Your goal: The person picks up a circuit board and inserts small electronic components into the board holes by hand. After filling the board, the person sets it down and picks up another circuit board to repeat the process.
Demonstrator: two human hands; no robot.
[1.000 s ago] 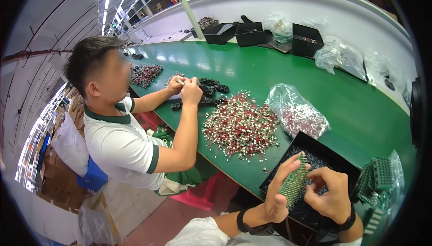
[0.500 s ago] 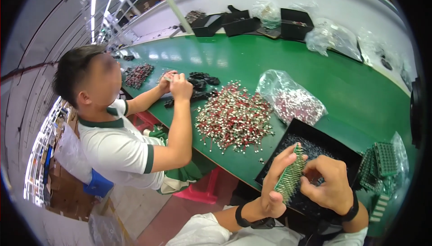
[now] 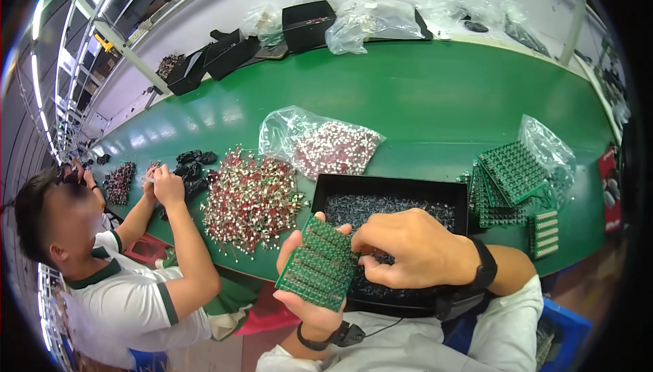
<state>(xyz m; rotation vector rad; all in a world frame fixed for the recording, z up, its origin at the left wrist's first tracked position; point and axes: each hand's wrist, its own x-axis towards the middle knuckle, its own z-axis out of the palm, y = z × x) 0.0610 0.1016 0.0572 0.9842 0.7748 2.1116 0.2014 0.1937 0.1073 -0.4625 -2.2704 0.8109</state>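
A green circuit board panel (image 3: pixel 316 270), with rows of small parts across its face, rests in my left hand (image 3: pixel 309 312). My left fingers and thumb grip it along its edges, and its face is tilted up toward me. At the panel's right edge is my right hand (image 3: pixel 418 249), thumb and forefinger pinched together. Whatever lies between those fingertips is too small or hidden to make out. Beneath both hands sits a black tray (image 3: pixel 394 184) with many small dark, pin-like parts in it.
Left of the tray lie a heap of red wires with white connectors (image 3: pixel 248 202) and a clear bag (image 3: pixel 337 147) of similar ones. More green boards (image 3: pixel 510 174) are stacked on the right. A co-worker (image 3: pixel 129 277) sits at left. Black bins (image 3: pixel 307 28) line the back.
My view has swung to the right. The panel, seen nearly edge-on before, has turned so its face shows. My right hand stays close by its right side.
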